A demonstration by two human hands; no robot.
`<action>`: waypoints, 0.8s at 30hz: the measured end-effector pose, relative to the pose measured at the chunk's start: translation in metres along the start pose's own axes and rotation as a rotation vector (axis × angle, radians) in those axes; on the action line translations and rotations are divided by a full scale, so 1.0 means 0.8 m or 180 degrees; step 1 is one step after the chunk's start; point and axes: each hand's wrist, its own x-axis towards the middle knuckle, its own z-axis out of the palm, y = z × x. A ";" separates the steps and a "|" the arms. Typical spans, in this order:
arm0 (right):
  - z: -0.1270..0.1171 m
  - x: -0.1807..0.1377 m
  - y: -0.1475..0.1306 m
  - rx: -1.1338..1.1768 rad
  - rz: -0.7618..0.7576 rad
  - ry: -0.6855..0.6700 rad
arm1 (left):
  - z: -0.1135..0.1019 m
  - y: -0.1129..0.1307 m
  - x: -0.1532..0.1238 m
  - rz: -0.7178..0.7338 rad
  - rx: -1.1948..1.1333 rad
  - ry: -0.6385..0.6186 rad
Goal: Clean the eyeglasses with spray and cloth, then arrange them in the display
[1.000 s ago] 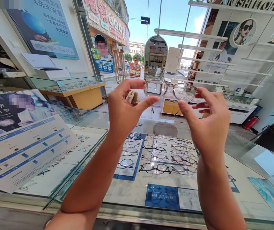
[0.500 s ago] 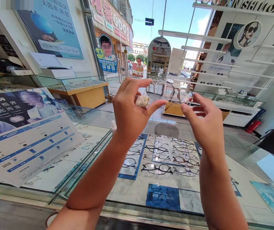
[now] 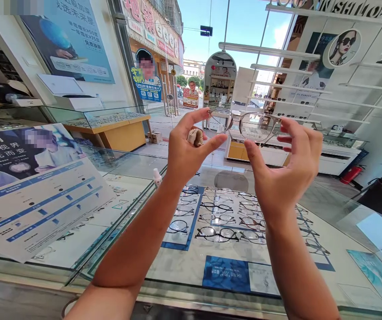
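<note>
Up in front of me is a pair of clear-framed eyeglasses (image 3: 257, 127), held level above the glass counter. My left hand (image 3: 187, 149) grips its left end between forefinger and thumb. A crumpled cream-coloured cloth (image 3: 195, 137) is tucked in the curled fingers of that same hand. My right hand (image 3: 286, 164) has its forefinger at the right end of the frame and its thumb near the lower rim of the right lens. The temples are mostly hidden from view.
Below lies a glass display counter (image 3: 177, 289) with rows of eyeglasses (image 3: 216, 233) inside. A printed leaflet (image 3: 44, 200) stands on the left, and a small white bottle (image 3: 157, 177) beside my left forearm. Farther off are an arched mirror (image 3: 220, 84) and a fire extinguisher (image 3: 351, 174).
The eyeglasses have turned and shifted slightly right, with the right lens now facing me more squarely. My right hand has moved a little right and opened wider around its end. The cloth has turned slightly.
</note>
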 end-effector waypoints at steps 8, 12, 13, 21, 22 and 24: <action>0.004 -0.004 -0.014 -0.0162 -0.0075 -0.0063 | 0.014 -0.012 -0.006 0.0149 -0.0134 0.0224; 0.001 -0.004 -0.019 0.0047 0.0149 -0.0104 | 0.016 -0.012 -0.008 0.0193 -0.0041 0.0305; 0.000 -0.004 -0.019 0.0210 0.0288 -0.0122 | 0.017 -0.011 -0.009 0.0230 -0.0014 0.0337; 0.004 -0.002 0.013 0.1425 0.1259 -0.0290 | 0.018 0.006 -0.018 0.0816 0.0457 0.0874; 0.004 -0.002 0.016 0.1462 0.1316 -0.0285 | 0.017 0.007 -0.018 0.0894 0.0478 0.0859; 0.004 0.000 0.018 0.1518 0.1419 -0.0240 | 0.016 0.006 -0.019 0.0956 0.0502 0.0803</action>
